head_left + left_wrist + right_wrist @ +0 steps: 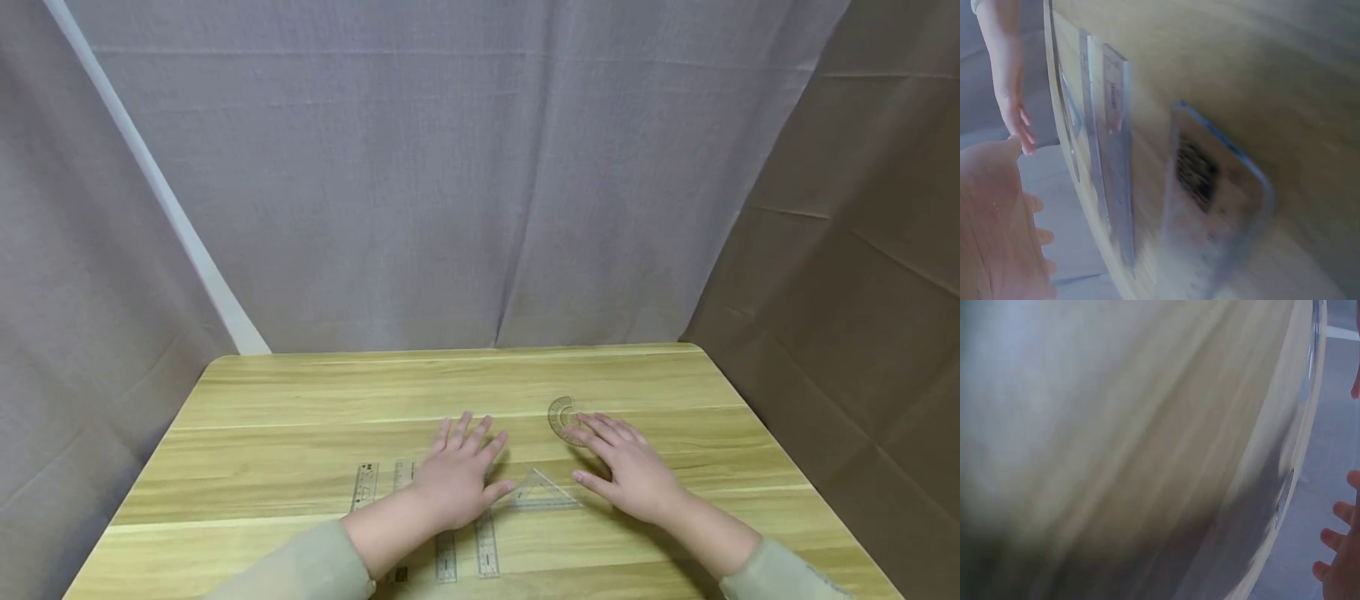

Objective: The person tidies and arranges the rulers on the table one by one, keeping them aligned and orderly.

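My left hand (453, 483) hovers over several clear rulers, its fingers straight and spread, holding nothing. One ruler (365, 483) lies left of the wrist, another (403, 472) partly under the forearm, and two more, a third ruler (446, 558) and a fourth ruler (487, 550), stick out below the palm. A clear set square (542, 502) lies between the hands, close to the left thumb. My right hand (637, 475) has its fingers extended over the right side of a clear protractor (558, 421), hiding part of it; whether they touch it I cannot tell.
A wood-grain table (315, 392) with rounded corners carries everything. Grey curtains (375, 192) hang behind its far edge and on the left, with a brown-looking curtain (862, 292) along the right. A pale strip (172, 208) shows between curtains.
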The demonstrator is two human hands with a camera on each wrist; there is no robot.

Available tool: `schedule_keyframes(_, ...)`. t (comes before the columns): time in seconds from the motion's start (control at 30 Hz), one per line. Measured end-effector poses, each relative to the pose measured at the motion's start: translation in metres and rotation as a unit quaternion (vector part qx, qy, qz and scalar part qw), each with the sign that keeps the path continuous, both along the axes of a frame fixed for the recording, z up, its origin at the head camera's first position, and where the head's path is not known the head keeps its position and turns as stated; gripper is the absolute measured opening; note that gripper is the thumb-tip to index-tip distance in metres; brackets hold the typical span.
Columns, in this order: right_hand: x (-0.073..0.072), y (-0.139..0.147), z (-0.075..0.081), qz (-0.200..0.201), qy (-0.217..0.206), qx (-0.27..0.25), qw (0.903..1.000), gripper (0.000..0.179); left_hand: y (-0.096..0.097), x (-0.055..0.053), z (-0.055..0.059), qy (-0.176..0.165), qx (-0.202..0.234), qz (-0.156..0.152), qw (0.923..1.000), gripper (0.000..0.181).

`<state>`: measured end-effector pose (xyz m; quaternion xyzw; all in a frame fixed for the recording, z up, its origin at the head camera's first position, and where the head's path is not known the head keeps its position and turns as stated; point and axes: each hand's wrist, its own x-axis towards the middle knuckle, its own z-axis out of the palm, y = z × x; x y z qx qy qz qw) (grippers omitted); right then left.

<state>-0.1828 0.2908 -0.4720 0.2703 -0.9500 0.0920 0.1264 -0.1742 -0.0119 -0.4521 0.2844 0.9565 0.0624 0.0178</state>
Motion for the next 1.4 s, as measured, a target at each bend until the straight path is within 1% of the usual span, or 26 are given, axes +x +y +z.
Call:
schedule_keyframes(0.17, -0.008, 0.004, 0.000, -0.009, -0.015, -0.013, 0.9998, 0.064, 0.012, -0.004, 0.002, -0.019, -0.007, 0.011, 0.9997, 0.073)
schedule_keyframes(0.37, -0.020, 0.009, 0.000, -0.026, -0.035, -0.029, 0.9987, 0.059, 0.028, -0.010, -0.002, -0.039, -0.014, 0.032, 0.9986, 0.075)
schedule_keyframes(0.53, -0.033, 0.014, -0.002, -0.037, -0.058, -0.033, 0.9971, 0.058, 0.041, -0.014, -0.006, -0.045, -0.025, 0.049, 0.9975, 0.077)
schedule_keyframes(0.7, -0.047, 0.017, -0.004, -0.039, -0.072, -0.031, 0.9962, 0.056, 0.053, -0.020, -0.010, -0.049, -0.028, 0.066, 0.9962, 0.080)
schedule_keyframes(0.83, -0.057, 0.018, -0.004, -0.045, -0.083, -0.038, 0.9948, 0.056, 0.063, -0.024, -0.006, -0.054, -0.034, 0.080, 0.9948, 0.081)
schedule_keyframes(1.03, -0.068, 0.018, -0.005, -0.058, -0.102, -0.040, 0.9923, 0.059, 0.077, -0.030, -0.001, -0.068, -0.050, 0.098, 0.9916, 0.081)
schedule_keyframes(1.2, -0.078, 0.017, -0.006, -0.064, -0.100, -0.040, 0.9921, 0.061, 0.087, -0.036, 0.000, -0.072, -0.056, 0.112, 0.9895, 0.083)
schedule_keyframes(1.4, -0.087, 0.018, -0.009, -0.073, -0.104, -0.032, 0.9913, 0.063, 0.100, -0.043, 0.002, -0.104, -0.068, 0.127, 0.9842, 0.085)
